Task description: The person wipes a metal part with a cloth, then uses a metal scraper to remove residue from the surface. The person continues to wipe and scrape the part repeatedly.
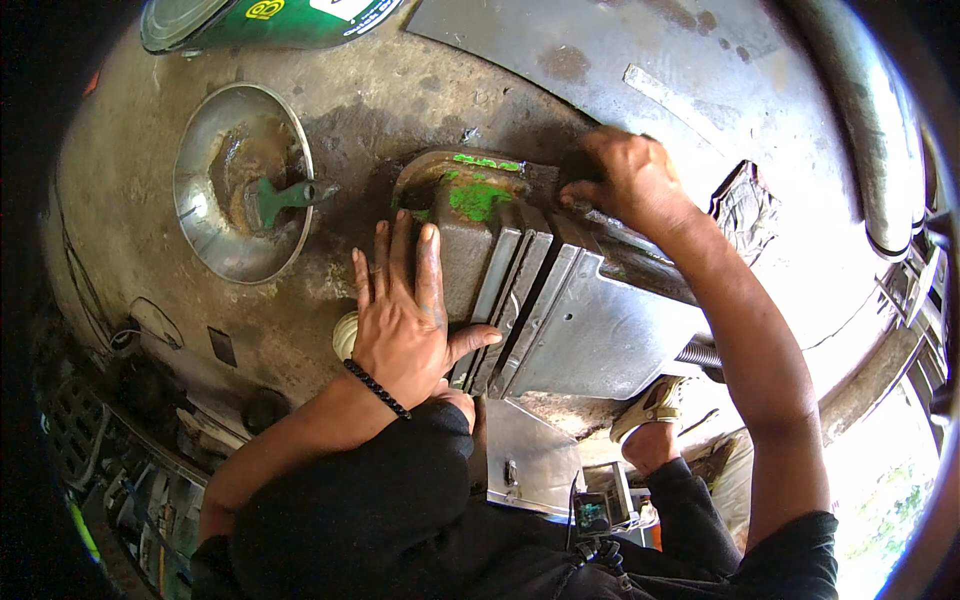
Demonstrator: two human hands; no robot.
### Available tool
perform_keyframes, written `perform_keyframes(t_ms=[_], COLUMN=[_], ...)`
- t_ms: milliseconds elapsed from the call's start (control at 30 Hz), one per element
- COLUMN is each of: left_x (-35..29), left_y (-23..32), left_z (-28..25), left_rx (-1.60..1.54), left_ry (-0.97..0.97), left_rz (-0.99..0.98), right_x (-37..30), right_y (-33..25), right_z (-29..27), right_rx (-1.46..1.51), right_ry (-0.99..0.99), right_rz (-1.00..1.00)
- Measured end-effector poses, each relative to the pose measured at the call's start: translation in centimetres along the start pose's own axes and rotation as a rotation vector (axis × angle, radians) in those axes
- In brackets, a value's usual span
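Note:
A heavy metal vise with worn green paint stands in front of me, its long jaws separated by a narrow dark gap. My left hand lies flat on its left body, with fingers spread and the thumb reaching over the jaw edge. At the far side of the vise, my right hand is closed, with curled fingers and the thumb bent inward; what they grip is hidden. Right of the gap is a smooth grey metal plate with a small hole. A threaded screw shows beyond its lower right edge.
To the left, a metal bowl holds a green tool and brown residue. A green container lies at the far left. Beyond my right hand are a sheet of metal, a crumpled dark cloth and a thick metal pipe.

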State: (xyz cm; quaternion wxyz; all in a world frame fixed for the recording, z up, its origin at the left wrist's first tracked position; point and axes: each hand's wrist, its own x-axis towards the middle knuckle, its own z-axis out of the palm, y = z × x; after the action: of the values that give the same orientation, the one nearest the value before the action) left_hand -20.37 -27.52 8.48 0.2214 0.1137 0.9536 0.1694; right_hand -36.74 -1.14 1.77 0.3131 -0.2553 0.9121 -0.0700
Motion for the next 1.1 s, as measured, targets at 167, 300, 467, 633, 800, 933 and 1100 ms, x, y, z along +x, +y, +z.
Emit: perform_keyframes(t_ms=[167,300,467,633,800,933,1100], left_x=[0.01,0.03,0.05,-0.06,-0.03,0.08,0.02], left_y=[-0.07,-0.05,-0.02,-0.01,-0.07,-0.09,0.09], left_z=[0.00,0.09,0.18,0.20,0.14,-0.12,-0.29], left_rx=[0.026,-0.020,-0.037,-0.039,-0.039,-0.008,0.022], left_ry=[0.008,0.019,0.024,0.021,0.023,-0.010,-0.029], left_rz=[0.013,0.009,-0.001,-0.011,-0.003,0.012,0.012], right_x=[0.42,0.82,0.82,0.36,0.40,0.66,0.73], right_y=[0.05,-0.20,-0.24,-0.09,-0.31,-0.11,0.12], right_z=[-0.70,-0.91,-0.70,-0.69,-0.63,-0.67,-1.05], right_rx=[0.011,0.026,-0.202,-0.047,-0.077,-0.217,-0.090], right_ry=[-0.038,0.086,-0.111,-0.026,0.055,0.176,-0.097], right_rz=[0.000,0.107,-0.081,-0.149,-0.013,-0.078,-0.143])
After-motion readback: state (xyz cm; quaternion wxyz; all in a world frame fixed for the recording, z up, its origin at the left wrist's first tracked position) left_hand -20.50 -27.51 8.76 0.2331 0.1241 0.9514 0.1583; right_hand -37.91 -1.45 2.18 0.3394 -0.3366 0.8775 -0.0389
